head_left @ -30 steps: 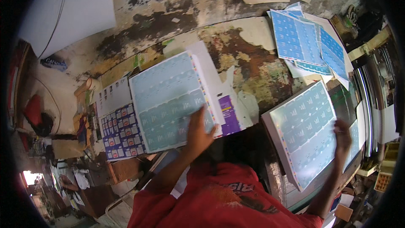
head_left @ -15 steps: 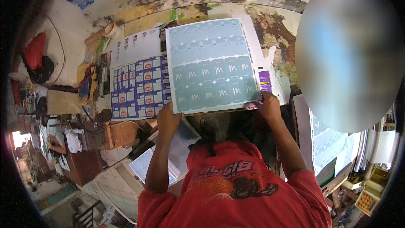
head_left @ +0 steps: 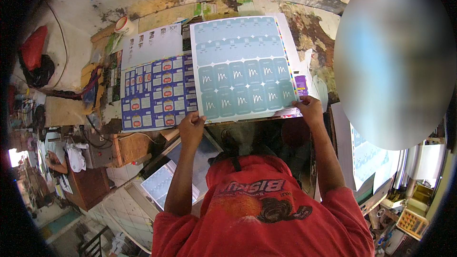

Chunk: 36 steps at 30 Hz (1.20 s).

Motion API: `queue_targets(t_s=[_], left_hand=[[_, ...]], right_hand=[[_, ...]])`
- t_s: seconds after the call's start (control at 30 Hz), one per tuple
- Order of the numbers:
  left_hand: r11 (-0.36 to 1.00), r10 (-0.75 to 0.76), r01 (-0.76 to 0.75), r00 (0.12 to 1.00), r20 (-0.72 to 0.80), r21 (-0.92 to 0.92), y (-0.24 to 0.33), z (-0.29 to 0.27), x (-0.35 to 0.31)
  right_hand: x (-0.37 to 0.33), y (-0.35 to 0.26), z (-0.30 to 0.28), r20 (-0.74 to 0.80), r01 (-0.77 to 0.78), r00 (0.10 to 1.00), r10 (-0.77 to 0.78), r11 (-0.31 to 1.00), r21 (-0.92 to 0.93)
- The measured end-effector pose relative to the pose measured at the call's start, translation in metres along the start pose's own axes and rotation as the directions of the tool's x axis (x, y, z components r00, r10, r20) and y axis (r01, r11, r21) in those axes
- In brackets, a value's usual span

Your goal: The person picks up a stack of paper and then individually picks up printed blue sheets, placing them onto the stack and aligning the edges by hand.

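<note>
A large paper sheet [head_left: 245, 74] printed with teal rounded labels lies in front of me on the worktable, colour marks down its right edge. At its near left corner, my left hand [head_left: 192, 128] pinches the paper with bent fingers. My right hand [head_left: 310, 109] is closed on the near right corner, thumb on top. More white paper shows behind the sheet's right edge. To the left, partly beneath the sheet, lies a blue sheet [head_left: 159, 95] printed with red and white labels.
A cup [head_left: 124, 25] stands at the back left beside the stained wall. A small purple printed piece [head_left: 301, 85] lies by my right hand. Lower right, more teal sheets [head_left: 369, 154] are stacked. A wooden box [head_left: 131, 150] sits below the table edge at left.
The teal sheet and both hands have shifted slightly to the right, uncovering a little more of the blue sheet. My view has shifted slightly too. Both hands keep hold of the near corners.
</note>
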State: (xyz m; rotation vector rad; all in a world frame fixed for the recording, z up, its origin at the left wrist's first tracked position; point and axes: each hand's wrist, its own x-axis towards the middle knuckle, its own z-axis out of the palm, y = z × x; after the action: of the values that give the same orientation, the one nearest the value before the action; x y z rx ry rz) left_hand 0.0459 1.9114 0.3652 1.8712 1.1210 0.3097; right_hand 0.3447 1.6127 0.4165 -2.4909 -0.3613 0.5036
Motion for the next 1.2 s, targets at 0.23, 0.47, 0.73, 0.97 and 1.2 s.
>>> queue_targets(t_s=[0.23, 0.47, 0.73, 0.97, 1.2], left_hand=[[0.756, -0.274, 0.349, 0.937, 0.217, -0.554, -0.029, -0.015, 0.005], [0.524, -0.278, 0.178, 0.960, 0.031, -0.833, -0.032, 0.001, -0.040], [0.942, -0.135, 0.042, 0.956, -0.259, -0.334, -0.037, 0.013, -0.038], [0.469, 0.787, -0.705, 0.607, 0.112, 0.531, 0.031, 0.048, -0.037], [0.294, 0.890, -0.775, 0.436, 0.137, 0.559, 0.066, 0.031, -0.022]], right_hand=[[-0.040, -0.005, 0.013, 0.196, -0.247, 0.968, 0.158, 0.443, 0.862], [-0.089, 0.027, 0.072, 0.020, -0.069, 0.984, 0.178, 0.274, 0.959], [-0.074, 0.024, 0.081, -0.042, -0.079, 0.944, 0.326, 0.350, 0.933], [-0.081, -0.004, 0.052, -0.048, -0.092, 0.933, 0.357, 0.364, 0.927], [-0.091, -0.042, 0.042, -0.463, 0.357, 0.791, -0.400, 0.916, -0.181]])
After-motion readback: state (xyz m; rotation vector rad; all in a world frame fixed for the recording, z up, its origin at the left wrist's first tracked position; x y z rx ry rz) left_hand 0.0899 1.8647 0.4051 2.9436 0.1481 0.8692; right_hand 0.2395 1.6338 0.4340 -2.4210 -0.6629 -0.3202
